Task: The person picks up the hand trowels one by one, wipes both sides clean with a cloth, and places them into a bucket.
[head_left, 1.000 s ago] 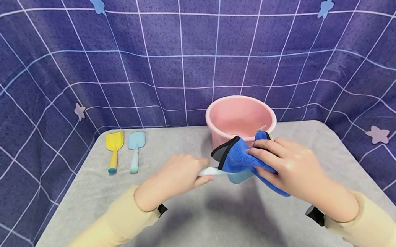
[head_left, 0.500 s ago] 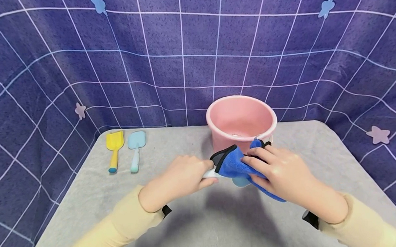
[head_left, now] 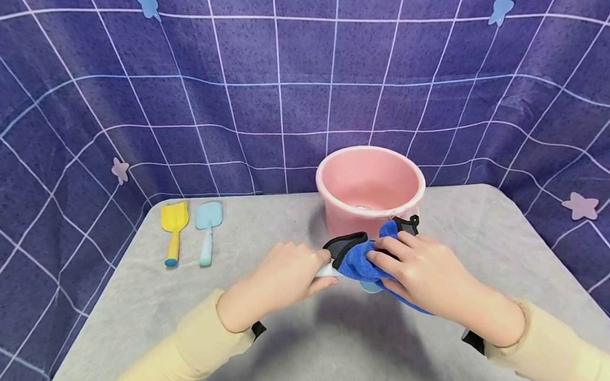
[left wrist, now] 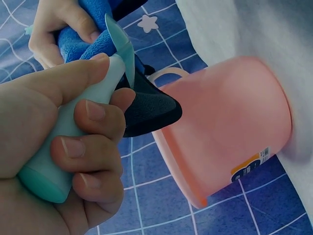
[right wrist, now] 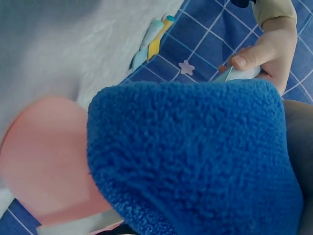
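The left hand [head_left: 284, 274] grips the pale handle of a small toy shovel [left wrist: 73, 127], held above the bench [head_left: 306, 355] in front of the pink bucket [head_left: 371, 189]. The right hand [head_left: 427, 273] clutches a blue cloth [head_left: 360, 257] wrapped over the shovel's blade. The wiping looks to be in progress; two other shovels, a yellow shovel [head_left: 172, 232] and a light blue shovel [head_left: 207, 224], lie at the bench's far left, apart from the hands.
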Demonstrator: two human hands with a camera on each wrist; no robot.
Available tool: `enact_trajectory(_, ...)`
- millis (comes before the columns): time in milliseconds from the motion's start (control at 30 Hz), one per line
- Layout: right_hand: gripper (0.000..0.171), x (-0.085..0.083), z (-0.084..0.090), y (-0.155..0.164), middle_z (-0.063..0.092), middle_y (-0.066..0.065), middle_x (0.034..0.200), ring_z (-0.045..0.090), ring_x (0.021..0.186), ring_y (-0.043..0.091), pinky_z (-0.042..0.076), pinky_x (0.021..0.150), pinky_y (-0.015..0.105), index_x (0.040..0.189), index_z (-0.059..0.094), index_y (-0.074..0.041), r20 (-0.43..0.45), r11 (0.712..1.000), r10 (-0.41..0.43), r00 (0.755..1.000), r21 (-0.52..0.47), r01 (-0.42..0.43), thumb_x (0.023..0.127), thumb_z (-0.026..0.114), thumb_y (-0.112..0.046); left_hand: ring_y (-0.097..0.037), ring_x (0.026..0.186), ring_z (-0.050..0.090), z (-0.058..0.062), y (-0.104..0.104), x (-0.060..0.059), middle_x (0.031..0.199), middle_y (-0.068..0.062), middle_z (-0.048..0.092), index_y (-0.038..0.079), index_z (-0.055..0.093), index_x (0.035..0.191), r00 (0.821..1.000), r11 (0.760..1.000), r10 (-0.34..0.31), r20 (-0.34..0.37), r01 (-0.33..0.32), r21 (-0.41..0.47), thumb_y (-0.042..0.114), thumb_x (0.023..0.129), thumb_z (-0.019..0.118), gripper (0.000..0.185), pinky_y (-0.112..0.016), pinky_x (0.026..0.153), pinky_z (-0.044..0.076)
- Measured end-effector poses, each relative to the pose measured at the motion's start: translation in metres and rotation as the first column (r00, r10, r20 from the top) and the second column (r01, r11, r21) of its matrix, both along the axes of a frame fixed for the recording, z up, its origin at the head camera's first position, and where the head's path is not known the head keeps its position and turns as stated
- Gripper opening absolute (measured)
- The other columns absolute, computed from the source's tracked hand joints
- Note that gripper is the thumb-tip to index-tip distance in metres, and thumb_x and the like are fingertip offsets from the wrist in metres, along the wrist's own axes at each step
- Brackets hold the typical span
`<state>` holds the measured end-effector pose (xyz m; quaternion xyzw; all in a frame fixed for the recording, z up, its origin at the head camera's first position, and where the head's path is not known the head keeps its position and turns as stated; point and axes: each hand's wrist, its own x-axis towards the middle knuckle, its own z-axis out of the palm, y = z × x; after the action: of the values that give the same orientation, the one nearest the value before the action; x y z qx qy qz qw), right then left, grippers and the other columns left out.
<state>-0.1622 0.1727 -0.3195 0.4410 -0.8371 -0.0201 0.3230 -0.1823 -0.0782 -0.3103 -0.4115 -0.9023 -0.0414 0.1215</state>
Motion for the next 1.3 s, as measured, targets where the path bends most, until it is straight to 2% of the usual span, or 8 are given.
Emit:
enact_trajectory(400,0.041,-0.002,0.003,0.000,0.062,0.009,0.102,0.057,0.081,0.028,0.048,0.065,0.038,0.104,0.067,-0.008,-0.015,0.998,-0.039,0.999,0.047,0.040,0.067,0.081,-0.022,-0.015,0.052,0.053,-0.001,-0.002,-0.003,0.060,0.007,0.054,0.017,0.058,0.075,1.000,0.998,-0.021,0.006,0.021,0.059,0.042,0.083,0.068,0.028,-0.032,0.044,0.038)
enact_trajectory(633,0.042,-0.003,0.002,0.001,0.062,0.009,0.101,0.056,0.080,0.028,0.047,0.063,0.037,0.104,0.067,-0.008,-0.017,0.996,-0.066,0.998,0.064,0.067,0.067,0.080,-0.022,-0.015,0.051,0.052,-0.005,-0.006,-0.004,0.057,0.007,0.050,0.018,0.053,0.071,0.999,0.996,-0.036,-0.025,0.038,0.080,0.041,0.082,0.068,0.030,-0.031,0.042,0.036)
enact_trajectory(900,0.037,-0.004,-0.002,0.002,0.062,0.008,0.101,0.055,0.077,0.028,0.046,0.061,0.036,0.103,0.068,-0.008,-0.029,0.995,-0.075,0.997,0.066,0.077,0.069,0.077,-0.020,-0.013,0.047,0.045,-0.011,-0.013,-0.005,0.053,0.009,0.044,0.018,0.053,0.068,1.000,0.998,-0.023,0.002,0.023,0.057,0.042,0.082,0.068,0.031,-0.031,0.043,0.034)
enact_trajectory(1300,0.034,-0.003,-0.003,0.006,0.061,0.008,0.096,0.055,0.075,0.028,0.044,0.058,0.036,0.100,0.067,-0.007,-0.057,0.993,-0.108,0.992,0.044,0.111,0.068,0.075,-0.016,-0.012,0.045,0.041,-0.010,-0.029,-0.007,0.051,0.010,0.039,0.019,0.051,0.065,1.000,0.998,-0.026,0.011,0.025,0.056,0.042,0.080,0.070,0.033,-0.029,0.041,0.032)
